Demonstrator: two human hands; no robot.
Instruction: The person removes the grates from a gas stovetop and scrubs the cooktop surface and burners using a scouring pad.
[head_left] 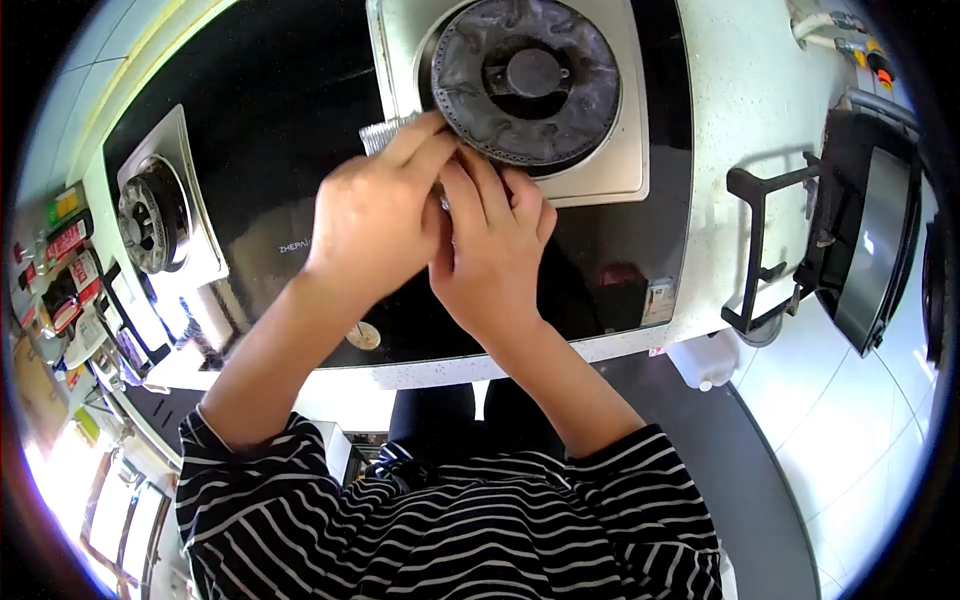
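A crinkled silvery strip that looks like aluminium foil sticks out past my left hand, at the front left corner of the burner's steel plate. My left hand is closed on the foil, its fingertips against the edge of the round burner. Right beside it, my right hand has bent fingers gathered at the same spot, near the burner's front rim. A little silver shows between the two hands. Most of the foil and the thumbs are hidden beneath the hands.
The black glass hob carries a second burner on the left. A black pan support rests on the white counter to the right, near a black appliance. A white plastic jug stands below.
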